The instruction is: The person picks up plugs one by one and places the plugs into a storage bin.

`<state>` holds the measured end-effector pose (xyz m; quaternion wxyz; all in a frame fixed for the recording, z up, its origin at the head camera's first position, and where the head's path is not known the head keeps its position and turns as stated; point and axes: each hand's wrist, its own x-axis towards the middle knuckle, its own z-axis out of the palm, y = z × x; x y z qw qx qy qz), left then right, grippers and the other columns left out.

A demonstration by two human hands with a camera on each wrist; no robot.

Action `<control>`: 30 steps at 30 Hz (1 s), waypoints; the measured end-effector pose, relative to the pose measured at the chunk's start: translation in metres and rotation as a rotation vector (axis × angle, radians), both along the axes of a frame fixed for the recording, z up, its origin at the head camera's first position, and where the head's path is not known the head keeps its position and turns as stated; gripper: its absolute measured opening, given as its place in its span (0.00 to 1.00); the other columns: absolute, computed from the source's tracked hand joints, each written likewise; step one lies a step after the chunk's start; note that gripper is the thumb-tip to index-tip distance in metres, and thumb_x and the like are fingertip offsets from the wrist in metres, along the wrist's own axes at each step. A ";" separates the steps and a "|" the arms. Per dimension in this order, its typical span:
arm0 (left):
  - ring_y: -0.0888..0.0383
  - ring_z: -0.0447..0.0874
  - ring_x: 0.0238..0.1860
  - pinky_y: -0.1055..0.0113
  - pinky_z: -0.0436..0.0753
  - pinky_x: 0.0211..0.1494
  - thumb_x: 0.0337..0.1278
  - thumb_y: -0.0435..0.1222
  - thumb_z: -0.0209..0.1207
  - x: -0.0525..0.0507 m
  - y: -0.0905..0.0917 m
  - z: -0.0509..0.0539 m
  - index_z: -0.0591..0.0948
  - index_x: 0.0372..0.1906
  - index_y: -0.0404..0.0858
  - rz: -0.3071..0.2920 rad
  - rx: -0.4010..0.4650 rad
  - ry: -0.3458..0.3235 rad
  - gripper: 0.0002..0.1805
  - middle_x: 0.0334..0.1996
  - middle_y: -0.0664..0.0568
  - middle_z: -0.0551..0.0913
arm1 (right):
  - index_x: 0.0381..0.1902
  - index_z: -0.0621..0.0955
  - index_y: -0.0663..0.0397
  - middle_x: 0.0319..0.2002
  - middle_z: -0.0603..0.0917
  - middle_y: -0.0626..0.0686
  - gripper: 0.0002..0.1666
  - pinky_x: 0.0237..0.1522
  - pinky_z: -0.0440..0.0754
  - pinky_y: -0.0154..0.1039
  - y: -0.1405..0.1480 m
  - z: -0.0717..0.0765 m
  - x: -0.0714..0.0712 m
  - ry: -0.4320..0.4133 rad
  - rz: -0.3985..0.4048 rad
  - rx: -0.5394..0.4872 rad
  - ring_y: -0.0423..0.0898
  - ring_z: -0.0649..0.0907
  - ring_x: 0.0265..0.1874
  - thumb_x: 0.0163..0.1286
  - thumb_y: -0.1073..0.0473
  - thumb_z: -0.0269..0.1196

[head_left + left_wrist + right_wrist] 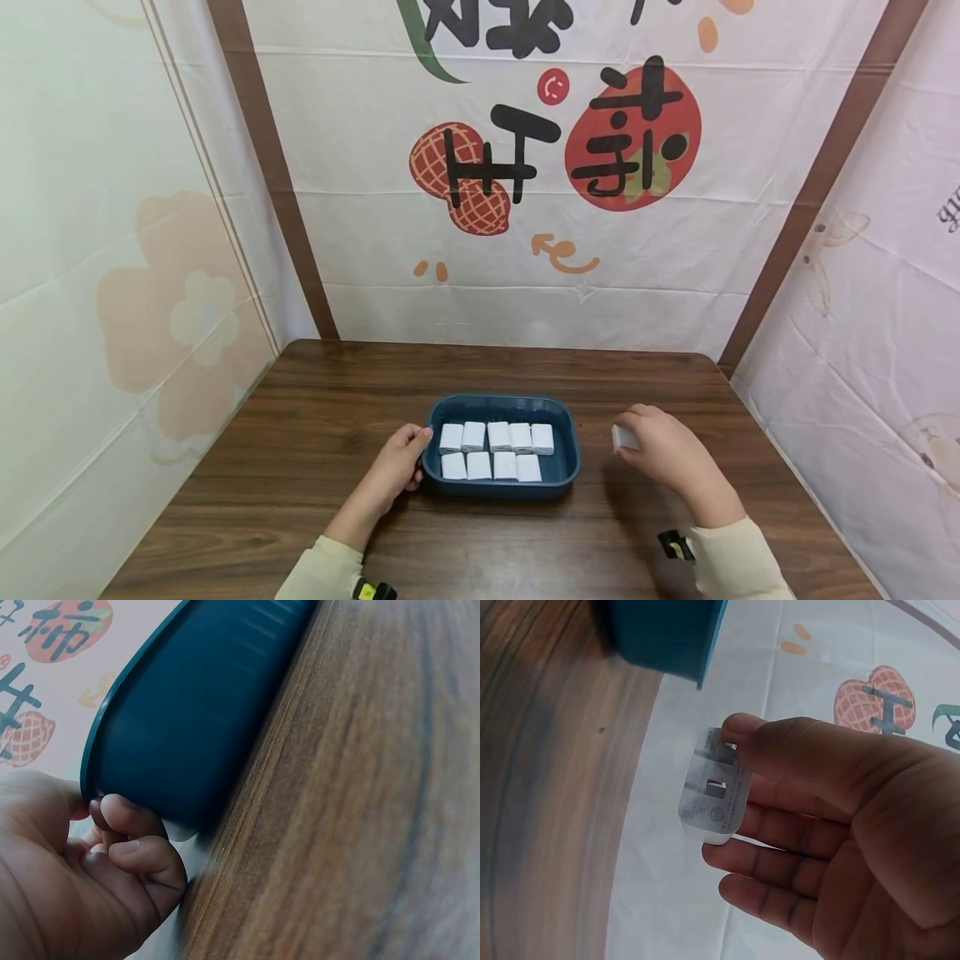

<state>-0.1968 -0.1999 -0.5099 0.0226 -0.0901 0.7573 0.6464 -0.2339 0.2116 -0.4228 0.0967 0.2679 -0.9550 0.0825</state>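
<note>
A dark blue plastic bin [501,490] sits on the table with several white charger plugs [520,437] in two rows inside. My left hand [397,465] grips the bin's left end, thumb at the rim and fingers curled against the outer wall; the left wrist view shows this hand [97,862] close against the bin [180,712]. To the right of the bin, my right hand [667,446] holds one more white charger plug [624,438] above the table. In the right wrist view, thumb and fingers pinch this plug [705,806], whose printed face shows two metal prongs.
The brown wood-grain table [337,392] reaches back to a white printed curtain [360,250]. Similar curtains stand on the left [60,350] and right [840,350]. A dark wristband device [675,546] is at each wrist.
</note>
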 end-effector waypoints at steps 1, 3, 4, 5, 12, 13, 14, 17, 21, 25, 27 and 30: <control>0.58 0.70 0.20 0.69 0.69 0.20 0.80 0.47 0.50 0.000 0.000 0.000 0.75 0.50 0.33 0.000 -0.003 0.000 0.19 0.23 0.51 0.69 | 0.51 0.86 0.56 0.46 0.85 0.53 0.22 0.42 0.85 0.51 -0.002 0.001 0.000 -0.001 0.001 0.001 0.50 0.85 0.43 0.60 0.55 0.76; 0.57 0.70 0.20 0.69 0.69 0.20 0.80 0.48 0.50 0.000 0.000 0.000 0.75 0.50 0.33 0.000 -0.005 0.000 0.19 0.23 0.51 0.70 | 0.50 0.86 0.55 0.45 0.85 0.52 0.22 0.42 0.85 0.50 -0.006 0.004 0.000 -0.007 0.000 -0.003 0.48 0.84 0.42 0.60 0.54 0.77; 0.57 0.70 0.20 0.69 0.69 0.20 0.80 0.48 0.50 0.000 0.000 0.000 0.75 0.50 0.33 0.000 -0.005 0.000 0.19 0.23 0.51 0.69 | 0.50 0.86 0.54 0.45 0.85 0.52 0.22 0.42 0.85 0.50 -0.008 0.006 0.001 -0.008 -0.002 -0.003 0.48 0.84 0.41 0.60 0.54 0.77; 0.57 0.70 0.20 0.69 0.69 0.20 0.80 0.48 0.50 0.000 0.001 0.000 0.75 0.50 0.33 0.001 -0.005 0.001 0.19 0.23 0.51 0.69 | 0.50 0.86 0.54 0.45 0.85 0.52 0.21 0.42 0.85 0.50 -0.010 0.008 0.001 -0.009 -0.002 -0.005 0.48 0.84 0.41 0.60 0.54 0.77; 0.56 0.69 0.20 0.68 0.68 0.20 0.80 0.48 0.49 -0.001 0.001 -0.003 0.75 0.50 0.33 0.012 -0.011 -0.002 0.19 0.23 0.51 0.69 | 0.50 0.87 0.53 0.45 0.85 0.51 0.22 0.42 0.86 0.49 -0.022 0.013 0.001 -0.022 0.000 -0.012 0.47 0.83 0.41 0.60 0.54 0.77; 0.56 0.69 0.20 0.68 0.68 0.20 0.81 0.48 0.49 -0.001 0.001 -0.004 0.74 0.50 0.33 0.015 -0.017 0.001 0.19 0.23 0.51 0.69 | 0.50 0.87 0.53 0.45 0.85 0.51 0.22 0.42 0.86 0.49 -0.024 0.014 0.001 -0.022 0.004 -0.011 0.47 0.83 0.41 0.60 0.53 0.77; 0.57 0.69 0.20 0.68 0.68 0.21 0.81 0.47 0.48 -0.002 0.001 -0.004 0.74 0.50 0.32 0.018 -0.021 0.003 0.19 0.23 0.51 0.69 | 0.50 0.87 0.53 0.45 0.85 0.51 0.22 0.42 0.86 0.49 -0.025 0.014 0.001 -0.020 0.010 -0.009 0.46 0.83 0.41 0.60 0.53 0.77; 0.57 0.69 0.20 0.69 0.67 0.21 0.82 0.46 0.47 -0.002 0.001 -0.005 0.73 0.50 0.31 0.025 -0.034 0.010 0.19 0.23 0.51 0.68 | 0.50 0.87 0.53 0.45 0.85 0.51 0.22 0.41 0.86 0.48 -0.029 0.015 0.001 -0.010 0.028 -0.005 0.46 0.83 0.40 0.59 0.53 0.78; 0.57 0.68 0.20 0.69 0.67 0.20 0.81 0.46 0.48 -0.002 0.000 -0.004 0.73 0.50 0.32 0.024 -0.025 0.010 0.19 0.23 0.52 0.68 | 0.49 0.87 0.51 0.43 0.84 0.49 0.21 0.42 0.85 0.46 -0.035 0.015 -0.001 0.014 0.062 -0.005 0.44 0.82 0.39 0.59 0.53 0.78; 0.57 0.69 0.19 0.68 0.68 0.20 0.80 0.48 0.49 -0.002 0.000 -0.003 0.74 0.49 0.33 0.015 -0.003 0.003 0.19 0.23 0.51 0.68 | 0.48 0.87 0.51 0.43 0.84 0.48 0.20 0.43 0.84 0.45 -0.041 0.015 -0.003 0.025 0.096 -0.013 0.44 0.82 0.40 0.58 0.54 0.78; 0.56 0.69 0.19 0.68 0.68 0.19 0.80 0.48 0.50 -0.001 0.000 -0.002 0.74 0.49 0.33 0.011 0.001 0.004 0.19 0.22 0.51 0.69 | 0.48 0.87 0.52 0.44 0.84 0.49 0.20 0.44 0.84 0.45 -0.044 0.015 -0.003 0.014 0.101 -0.018 0.44 0.82 0.40 0.58 0.54 0.78; 0.56 0.69 0.19 0.67 0.68 0.19 0.80 0.48 0.50 -0.001 0.000 -0.002 0.75 0.49 0.33 0.007 0.004 0.004 0.19 0.22 0.51 0.69 | 0.49 0.87 0.51 0.44 0.84 0.49 0.21 0.46 0.85 0.46 -0.048 0.015 -0.003 -0.008 0.090 -0.017 0.44 0.82 0.41 0.58 0.54 0.78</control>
